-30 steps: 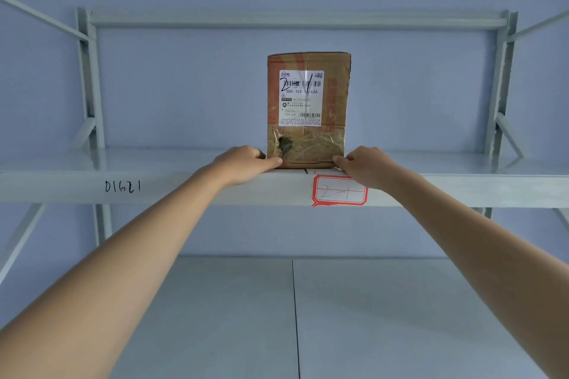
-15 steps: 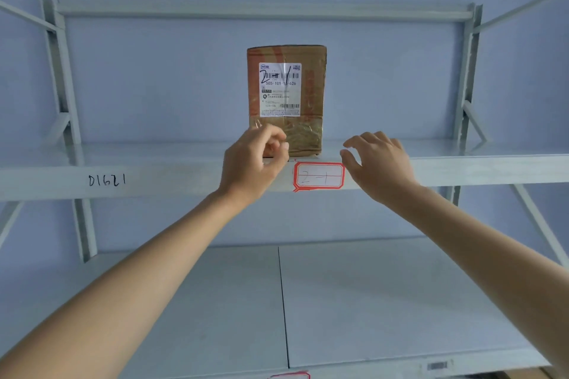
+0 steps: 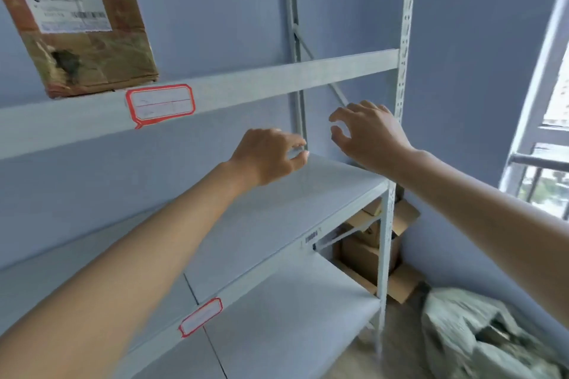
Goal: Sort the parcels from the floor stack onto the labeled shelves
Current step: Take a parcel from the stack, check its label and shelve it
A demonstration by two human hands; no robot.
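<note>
A brown cardboard parcel with a white shipping label stands upright on the upper grey shelf, top left, just above a red-bordered shelf label. My left hand hovers in mid-air below that shelf, fingers loosely curled, holding nothing. My right hand is beside it to the right, fingers spread and relaxed, also holding nothing. Both hands are well clear of the parcel.
A middle shelf with a second red-bordered label lies under my arms. Cardboard boxes sit on the floor behind the rack's right upright. A grey plastic bag parcel lies bottom right. A window railing is at far right.
Both hands let go of the parcel and drew back from it. My view has swung right and down, so the parcel now sits at top left and floor items appear.
</note>
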